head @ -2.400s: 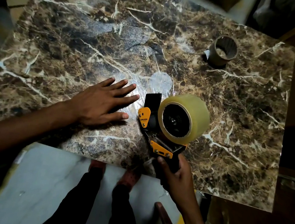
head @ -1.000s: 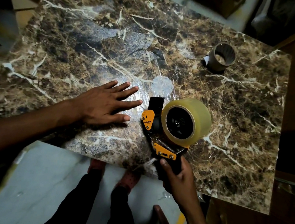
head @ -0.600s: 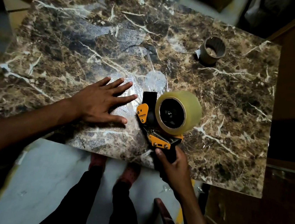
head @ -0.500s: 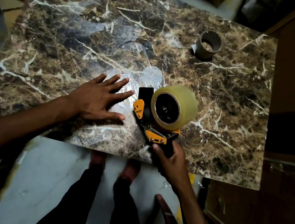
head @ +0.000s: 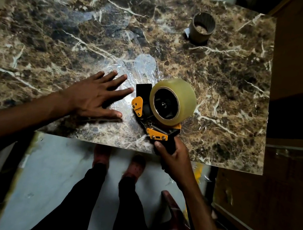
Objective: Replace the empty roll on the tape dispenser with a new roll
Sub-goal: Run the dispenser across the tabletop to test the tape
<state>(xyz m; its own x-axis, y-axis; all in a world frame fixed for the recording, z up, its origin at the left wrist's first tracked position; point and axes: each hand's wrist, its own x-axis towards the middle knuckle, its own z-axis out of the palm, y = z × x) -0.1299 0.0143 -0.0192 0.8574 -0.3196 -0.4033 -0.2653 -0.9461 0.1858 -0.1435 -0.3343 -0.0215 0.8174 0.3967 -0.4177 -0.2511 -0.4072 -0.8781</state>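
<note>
The right hand was grasping the black handle of the tape dispenser, with the fingers curled around it, near the front edge of the marble table. The dispenser was black with orange parts, and its front end was down at the table surface. The new roll of clear tape sat on the hub of the dispenser, with its open side turned toward the camera. The left hand lay flat on the table just beside the dispenser, with the fingers straight and spread, and it held nothing. Under this hand and in front of the dispenser, a shiny patch of clear tape was on the marble. The empty roll, a brown cardboard core, was standing upright far back on the table, well apart from the dispenser.
</note>
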